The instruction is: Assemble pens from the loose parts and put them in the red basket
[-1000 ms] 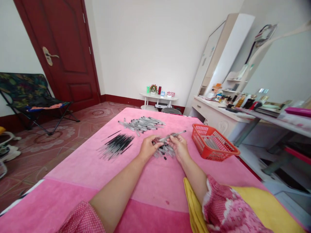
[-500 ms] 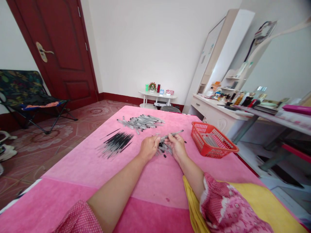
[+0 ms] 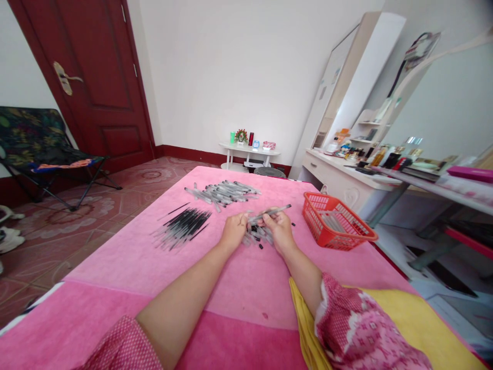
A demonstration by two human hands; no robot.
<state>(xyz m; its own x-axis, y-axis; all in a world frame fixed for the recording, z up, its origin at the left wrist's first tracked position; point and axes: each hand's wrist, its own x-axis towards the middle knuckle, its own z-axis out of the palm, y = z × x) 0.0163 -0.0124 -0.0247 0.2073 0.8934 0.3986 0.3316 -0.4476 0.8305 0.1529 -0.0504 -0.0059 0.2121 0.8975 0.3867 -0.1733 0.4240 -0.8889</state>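
Hardly any hand motion since a second ago: your view has swung slightly, and a small black piece (image 3: 293, 224) now shows just right of your right hand (image 3: 282, 232). Right grip is closed on a grey pen (image 3: 283, 208), thumb and fingers pinching it, dark end pointing right and away from you. Your left hand (image 3: 233, 232) is curled at the pen's other end; can't tell if it's gripping. Pen sits between both hands, above a loose pile of grey and black pieces (image 3: 257, 234) on the pink cloth (image 3: 239, 293). Grey pens (image 3: 227, 193) heaped farther back, thin black sticks (image 3: 188, 222) bunched left, orange basket (image 3: 348, 241) right with pale sticks (image 3: 333, 222) inside.
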